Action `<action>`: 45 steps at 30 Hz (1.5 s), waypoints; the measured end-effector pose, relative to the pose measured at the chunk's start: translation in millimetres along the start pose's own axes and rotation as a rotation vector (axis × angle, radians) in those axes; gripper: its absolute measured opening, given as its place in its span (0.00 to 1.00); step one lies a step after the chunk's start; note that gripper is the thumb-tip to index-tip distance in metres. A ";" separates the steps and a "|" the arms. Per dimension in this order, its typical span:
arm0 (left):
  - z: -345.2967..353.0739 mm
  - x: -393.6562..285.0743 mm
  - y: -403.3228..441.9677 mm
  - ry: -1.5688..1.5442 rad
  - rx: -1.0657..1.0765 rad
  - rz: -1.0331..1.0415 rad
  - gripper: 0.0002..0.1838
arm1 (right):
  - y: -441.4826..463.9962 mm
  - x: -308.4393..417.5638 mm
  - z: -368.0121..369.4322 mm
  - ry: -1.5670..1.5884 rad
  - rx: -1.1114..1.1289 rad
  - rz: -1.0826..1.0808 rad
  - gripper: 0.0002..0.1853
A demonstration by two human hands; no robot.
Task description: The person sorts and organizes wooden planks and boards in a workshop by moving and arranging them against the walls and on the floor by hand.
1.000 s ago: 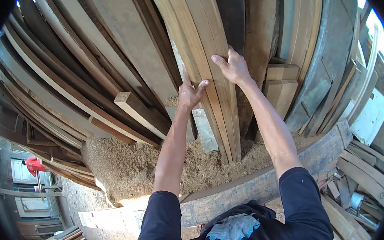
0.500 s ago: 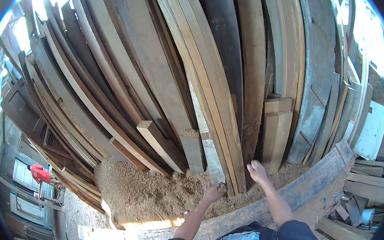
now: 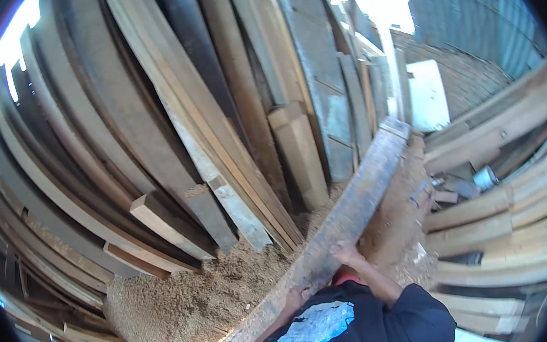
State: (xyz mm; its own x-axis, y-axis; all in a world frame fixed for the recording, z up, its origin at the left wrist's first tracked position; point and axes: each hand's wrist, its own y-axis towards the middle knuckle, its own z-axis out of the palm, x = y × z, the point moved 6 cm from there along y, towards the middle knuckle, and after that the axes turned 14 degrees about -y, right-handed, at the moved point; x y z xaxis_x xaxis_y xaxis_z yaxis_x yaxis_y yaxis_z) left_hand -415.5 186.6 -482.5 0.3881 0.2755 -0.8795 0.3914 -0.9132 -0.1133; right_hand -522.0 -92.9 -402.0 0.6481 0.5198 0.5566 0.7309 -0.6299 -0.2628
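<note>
My right hand is over the long weathered plank in front of my body, its fingers curled; whether anything is in them is too small to tell. Close to my body, my left hand is at the same plank's near part, its fingers partly hidden and blurred. Beyond the plank, a bundle of light brown boards leans upright with its lower ends in the sawdust. Neither hand touches these boards.
Many dark and grey boards lean in a row at the left. A short block stands among them. At the right lie stacked planks, a white can and a white panel. Corrugated sheeting rises behind.
Both hands have left the light brown boards and come back toward my body, over the weathered plank. The view has turned to the right, and the person in red is out of sight.
</note>
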 end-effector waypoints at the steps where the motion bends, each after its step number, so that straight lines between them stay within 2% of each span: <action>1: -16.2 -38.7 -2.9 -0.243 -0.066 -0.188 0.17 | -16.0 21.9 12.0 0.065 0.020 -0.075 0.12; 2: -28.9 -60.8 -3.4 -0.440 0.017 -0.455 0.19 | -36.3 50.8 15.4 0.105 0.005 -0.199 0.12; 3: -15.8 -36.1 -3.8 -0.917 -0.079 -0.627 0.17 | -58.0 77.6 17.1 0.151 -0.015 -0.316 0.13; 4: -22.4 -65.6 -2.0 -1.164 -0.091 -0.727 0.13 | -73.9 91.5 26.7 0.098 0.030 -0.334 0.15; 6: -23.4 -92.3 7.2 -1.424 0.098 -0.646 0.09 | -102.4 102.0 43.0 0.076 0.096 -0.309 0.18; 7: -22.9 -105.1 8.5 -1.368 0.105 -0.607 0.09 | -113.8 102.3 49.9 0.105 0.115 -0.271 0.20; 9: -12.6 -88.8 10.9 -1.414 0.096 -0.572 0.09 | -134.8 100.3 46.4 0.085 0.091 -0.257 0.24; 11: -12.2 -95.6 3.8 -1.424 0.108 -0.692 0.09 | -161.4 106.1 25.7 -0.012 0.006 -0.284 0.31; 12: -9.8 -94.3 -0.9 -1.430 0.114 -0.753 0.09 | -165.7 101.3 29.1 -0.036 0.101 -0.260 0.31; 15: 3.3 -85.3 -9.7 -1.298 0.278 -0.819 0.10 | -188.2 96.4 23.0 -0.057 0.151 -0.263 0.20; 16: 3.1 -94.4 -12.4 -1.254 0.274 -0.829 0.10 | -183.4 89.1 37.5 -0.038 0.208 -0.304 0.22; 19: 12.6 -94.8 -8.7 -1.102 0.341 -0.834 0.08 | -194.4 84.9 43.1 -0.120 0.065 -0.317 0.24; 20: 17.3 -95.5 -3.9 -1.053 0.374 -0.808 0.07 | -198.3 79.9 42.9 -0.188 0.094 -0.285 0.25; 23: 33.9 -107.7 15.9 -0.920 0.469 -0.741 0.06 | -207.3 65.0 30.5 -0.051 0.077 -0.172 0.25; 25: 50.6 -122.3 31.5 -0.851 0.522 -0.713 0.05 | -218.5 51.5 13.8 -0.083 -0.052 -0.131 0.25; 26: 61.6 -132.4 39.0 -0.852 0.600 -0.668 0.05 | -223.5 43.7 3.7 -0.102 -0.116 -0.113 0.25; 29: 94.6 -135.2 67.8 -0.565 0.606 -0.507 0.05 | -243.8 27.0 -45.2 0.125 -0.002 0.004 0.23; 30: 107.0 -155.8 72.1 -0.564 0.628 -0.448 0.05 | -246.9 3.6 -40.4 0.175 -0.070 0.186 0.27; 31: 119.8 -178.8 69.9 -0.628 0.665 -0.503 0.06 | -260.3 -1.2 -55.6 0.122 -0.157 0.139 0.29; 33: 151.1 -207.2 73.4 -0.670 0.731 -0.459 0.07 | -267.4 -24.8 -58.3 -0.064 -0.186 0.042 0.19; 35: 169.4 -212.9 76.8 -0.628 0.808 -0.468 0.06 | -276.0 -34.7 -66.2 -0.050 -0.166 0.012 0.21; 37: 203.1 -246.8 74.9 -0.666 0.895 -0.490 0.06 | -295.3 -65.3 -78.1 0.014 -0.287 0.003 0.23; 38: 219.1 -262.9 72.7 -0.686 0.930 -0.508 0.06 | -302.0 -82.4 -79.4 -0.009 -0.249 0.018 0.24; 42: 299.5 -300.2 69.4 -0.593 1.053 -0.548 0.03 | -365.4 -130.6 -121.0 -0.003 -0.331 0.118 0.24; 45: 358.1 -330.1 58.9 -0.686 1.185 -0.530 0.03 | -408.5 -162.1 -148.4 -0.038 -0.349 0.210 0.26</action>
State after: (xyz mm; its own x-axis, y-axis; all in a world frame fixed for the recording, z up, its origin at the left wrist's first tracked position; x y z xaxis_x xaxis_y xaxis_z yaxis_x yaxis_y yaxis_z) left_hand -819.3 -65.7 -364.4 -0.1761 0.7654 -0.6190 -0.6715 -0.5532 -0.4931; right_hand -957.4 -5.5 -268.0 0.7879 0.3756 0.4879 0.4692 -0.8794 -0.0806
